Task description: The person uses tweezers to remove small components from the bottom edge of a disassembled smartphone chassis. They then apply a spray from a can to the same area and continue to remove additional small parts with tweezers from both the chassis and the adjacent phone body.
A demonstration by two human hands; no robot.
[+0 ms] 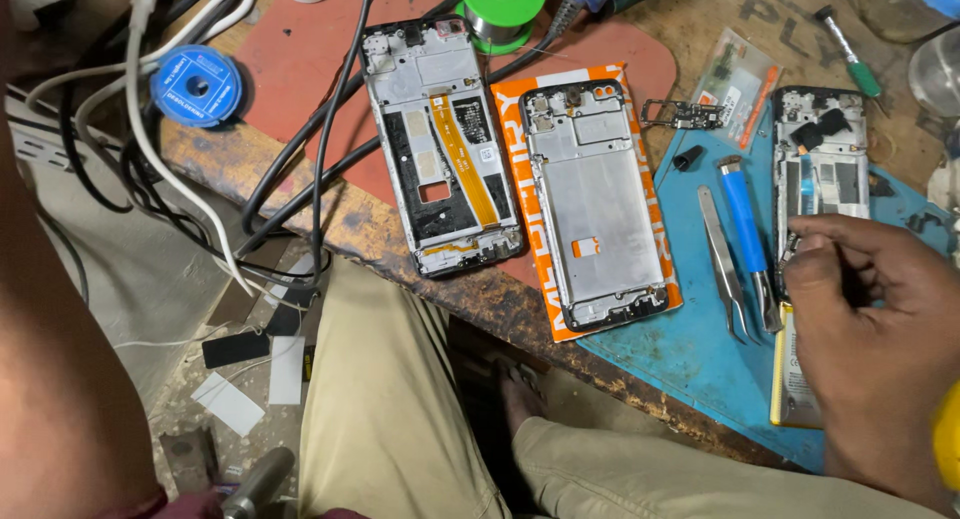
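Note:
My right hand (880, 349) rests on the blue work mat (690, 349) at the right. Its thumb and forefinger are pinched at the left edge of an opened phone (822, 169) with its back removed. A yellow-edged battery (790, 384) lies half under the hand. Just left of the fingers lie a blue-handled tool (745, 224) and metal tweezers (722, 259). Along the left edge only a blurred forearm (50, 339) shows; my left hand itself is out of view.
Two more stripped phone frames lie on the bench, one with an orange flex cable (440, 139) and one on an orange card (595, 199). A green solder spool (502, 9), blue tape roll (196, 85), cables (300, 169) and a green screwdriver (850, 59) surround them. Beige trousers (400, 429) fill the foreground.

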